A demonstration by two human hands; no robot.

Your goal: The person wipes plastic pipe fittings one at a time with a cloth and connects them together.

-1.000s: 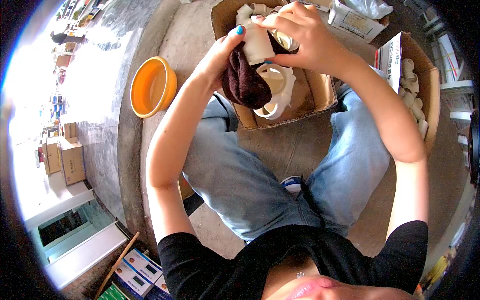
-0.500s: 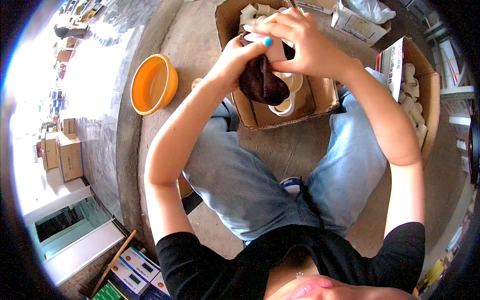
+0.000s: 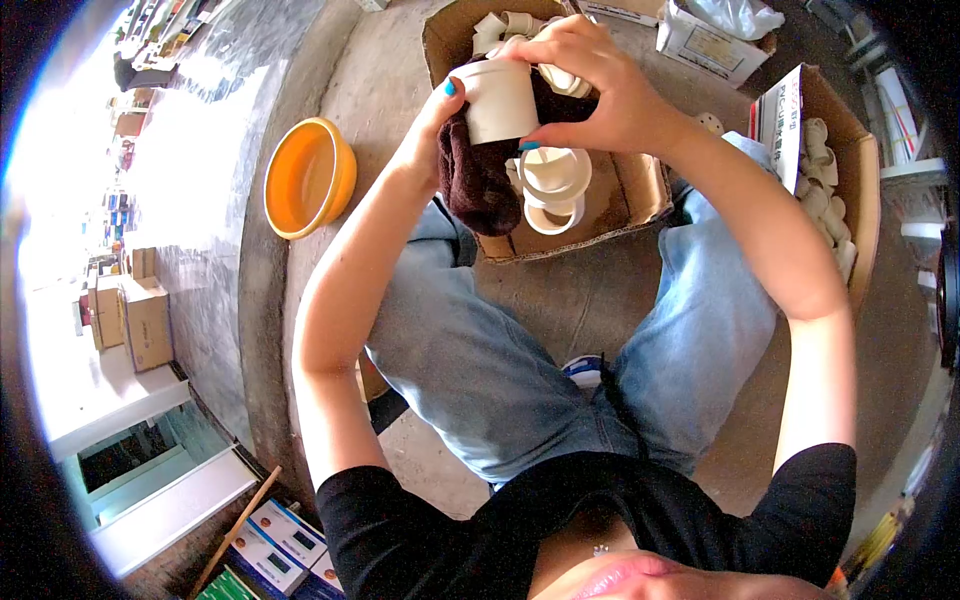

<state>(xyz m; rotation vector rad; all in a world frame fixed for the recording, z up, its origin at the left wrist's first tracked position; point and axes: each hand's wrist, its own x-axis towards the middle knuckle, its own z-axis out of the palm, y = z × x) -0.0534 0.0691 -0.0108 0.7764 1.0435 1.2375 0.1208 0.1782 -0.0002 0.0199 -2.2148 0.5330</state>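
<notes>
A white plastic pipe fitting (image 3: 498,103) is between my two hands, over an open cardboard box (image 3: 640,190). My left hand (image 3: 428,135) is closed around its left side, with a dark brown cloth (image 3: 478,185) bunched under the fitting and hanging down. My right hand (image 3: 590,85) curves over the right side, its thumb at the lower rim and its fingers along the top. Just below the hands, a white plastic fitting with a round open end (image 3: 553,180) lies in the box. More cream pipe fittings (image 3: 490,33) fill the box's far end.
An orange basin (image 3: 310,180) stands on the floor to the left. At the right is another cardboard box (image 3: 860,190) with several fittings. A white carton (image 3: 705,45) with a plastic bag is at the back. My jeans-clad legs (image 3: 470,350) flank the near box.
The fitting has turned so that its side wall shows fully. My left hand and the brown cloth have shifted left and down, uncovering more fittings in the box.
</notes>
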